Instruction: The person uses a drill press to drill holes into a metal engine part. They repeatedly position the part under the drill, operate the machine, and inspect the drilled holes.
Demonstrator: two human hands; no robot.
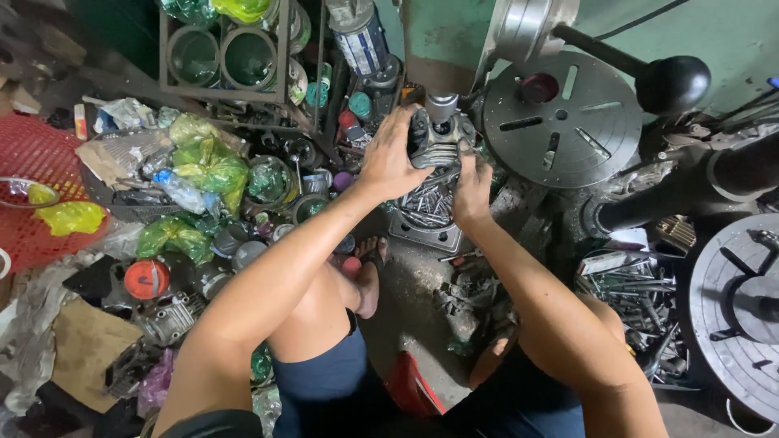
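Both hands cover much of the grey ribbed metal engine part (434, 138), so its shape is hard to read. The left hand (392, 158) has a clenched grip on its 9 o'clock side; the right hand (473, 188) presses at 5 o'clock. Beneath sits a square metal tray (422, 231) of bolts.
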